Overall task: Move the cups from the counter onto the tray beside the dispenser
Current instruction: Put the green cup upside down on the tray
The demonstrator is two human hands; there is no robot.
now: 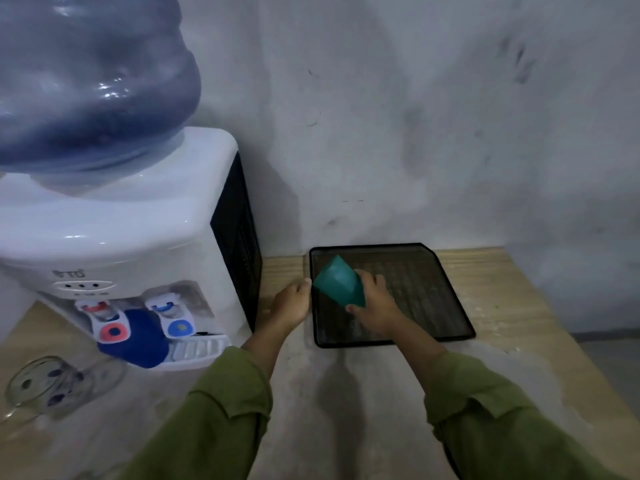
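Note:
My right hand [375, 306] grips a green cup [338, 283], tilted, over the left part of the black mesh tray [446, 299]. The tray lies on the counter against the wall, to the right of the white water dispenser [138, 237]. My left hand [292, 301] rests on the counter at the tray's left rim, fingers curled, its fingertips close to the cup; whether they touch it is unclear. A blue cup [138, 341] sits on the dispenser's drip grille under the taps. A clear glass cup with dark dots [52, 386] lies on its side at the counter's left.
A large blue water bottle [86, 81] tops the dispenser. A grey wall [415, 133] rises right behind the tray. The counter [346, 393] ends at an edge on the right, past the tray. Both my sleeves are olive green.

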